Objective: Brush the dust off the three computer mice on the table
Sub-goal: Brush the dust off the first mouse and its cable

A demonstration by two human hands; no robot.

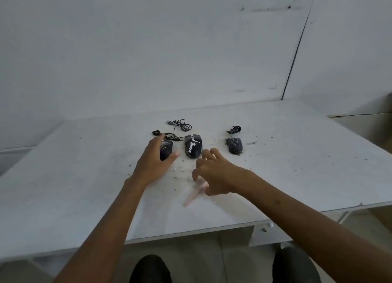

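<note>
Three dark, dusty computer mice lie in a row on the white table [84,176]. My left hand [153,161] rests over the left mouse [166,150], fingers and thumb around it. The middle mouse [193,148] carries white dust patches and sits just beyond my right hand [214,172]. That hand hovers over a blurred pinkish brush [194,194] on the table, fingers spread and curled; whether it grips the brush is unclear. The right mouse [234,148] lies alone farther right.
Tangled black cables [180,126] lie behind the left and middle mice, and a small cable bundle [233,130] behind the right mouse. Dust specks are scattered over the tabletop. A white wall stands close behind. The table's front edge is near my knees.
</note>
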